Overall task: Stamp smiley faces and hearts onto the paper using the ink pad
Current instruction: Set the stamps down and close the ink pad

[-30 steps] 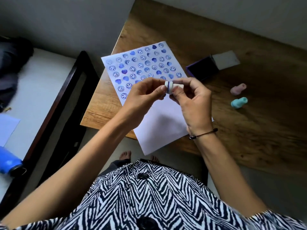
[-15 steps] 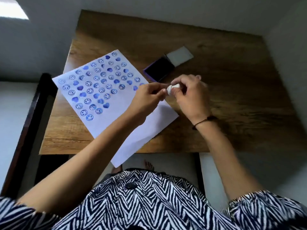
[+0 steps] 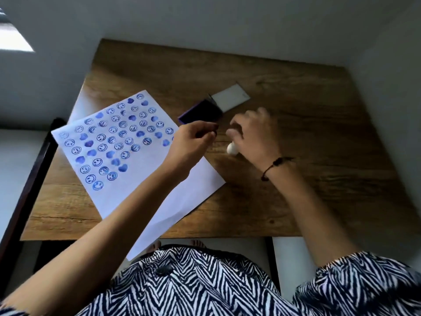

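Observation:
A white paper sheet (image 3: 182,197) lies on the wooden table (image 3: 319,179), its upper half covered with blue smiley faces and hearts (image 3: 114,142). The open purple ink pad (image 3: 200,112) sits just beyond the sheet's right corner, with its white lid (image 3: 230,99) flipped back. My left hand (image 3: 193,140) hovers over that corner with thumb and fingers pinched; anything between them is hidden. To its right, my right hand (image 3: 255,133) is motion-blurred and holds a small white stamp (image 3: 232,148) low over the bare wood.
A dark wooden bed frame (image 3: 29,185) runs along the table's left side. Grey walls close in behind and to the right of the table. My bare feet (image 3: 155,245) show under the table's near edge.
The hands have come apart: the right hand moved down and right with the white stamp, and the left hand stayed by the paper's corner. The camera view also shifted.

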Available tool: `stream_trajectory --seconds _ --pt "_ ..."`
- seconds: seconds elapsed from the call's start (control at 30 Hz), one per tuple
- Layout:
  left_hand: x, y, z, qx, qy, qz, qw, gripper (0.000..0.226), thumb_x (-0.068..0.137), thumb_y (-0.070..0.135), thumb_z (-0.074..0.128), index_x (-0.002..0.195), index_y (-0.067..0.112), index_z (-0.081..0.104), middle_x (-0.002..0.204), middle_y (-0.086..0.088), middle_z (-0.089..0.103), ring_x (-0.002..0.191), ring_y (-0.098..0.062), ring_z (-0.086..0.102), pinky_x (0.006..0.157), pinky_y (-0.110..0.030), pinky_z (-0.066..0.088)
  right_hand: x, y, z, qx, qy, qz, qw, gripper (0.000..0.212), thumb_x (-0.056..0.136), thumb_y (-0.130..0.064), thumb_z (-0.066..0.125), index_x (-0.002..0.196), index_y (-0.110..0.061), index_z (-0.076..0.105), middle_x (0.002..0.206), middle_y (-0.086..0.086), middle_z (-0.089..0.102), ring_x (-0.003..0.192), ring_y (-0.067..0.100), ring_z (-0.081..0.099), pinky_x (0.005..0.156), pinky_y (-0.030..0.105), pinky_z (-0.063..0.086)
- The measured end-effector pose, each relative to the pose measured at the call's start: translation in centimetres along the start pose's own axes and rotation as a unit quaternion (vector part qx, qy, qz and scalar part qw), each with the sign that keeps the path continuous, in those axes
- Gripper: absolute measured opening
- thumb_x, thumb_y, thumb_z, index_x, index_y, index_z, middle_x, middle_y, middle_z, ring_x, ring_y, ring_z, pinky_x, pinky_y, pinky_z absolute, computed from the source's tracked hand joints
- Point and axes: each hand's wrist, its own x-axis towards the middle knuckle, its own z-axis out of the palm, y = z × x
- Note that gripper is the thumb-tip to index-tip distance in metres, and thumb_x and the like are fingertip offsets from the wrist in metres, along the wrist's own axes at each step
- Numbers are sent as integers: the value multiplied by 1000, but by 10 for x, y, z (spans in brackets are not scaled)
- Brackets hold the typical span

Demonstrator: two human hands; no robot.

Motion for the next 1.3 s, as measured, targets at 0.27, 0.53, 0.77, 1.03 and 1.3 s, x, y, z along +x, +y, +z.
stream_trajectory --seconds 0.27,0.53,0.77,1.03,1.3 --pt "80 25 18 430 22 121 894 51 82 28 57 126 7 43 133 -19 46 122 -35 38 100 -40 32 108 60 11 139 -90 179 970 22 91 -16 48 100 1 60 104 21 63 98 31 58 81 35 43" --pt "142 22 58 604 -35 91 791 65 79 37 59 125 -3 36 134 -24 44 125 -39 35 105 -46 27 132 78 27 131 -122 190 965 31 90 -14 52 60 -8 50 66 5 46 60 17 43 50 24 31" --pt "144 23 52 516 -28 149 843 64 76 35 61 123 -2 38 128 -24 46 118 -36 39 93 -40 37 127 90 17 420 -103 289 854 19 89 -16 50 91 -1 61 96 13 58 91 26 55 69 35 49" --pt "91 21 15 321 54 268 907 71 72 32 68 129 2 39 128 -20 48 115 -30 49 89 -28 40 105 72 0 730 -300 209 578 67 70 -47 67 125 -13 50 129 11 54 121 29 52 101 46 44" --pt "53 4 -29 296 55 288 909 65 72 25 67 127 2 42 123 -19 55 111 -28 55 88 -21 40 87 17 -12 689 -350 129 621 99 33 -49 86 119 -14 51 133 13 53 122 28 51 104 43 41"
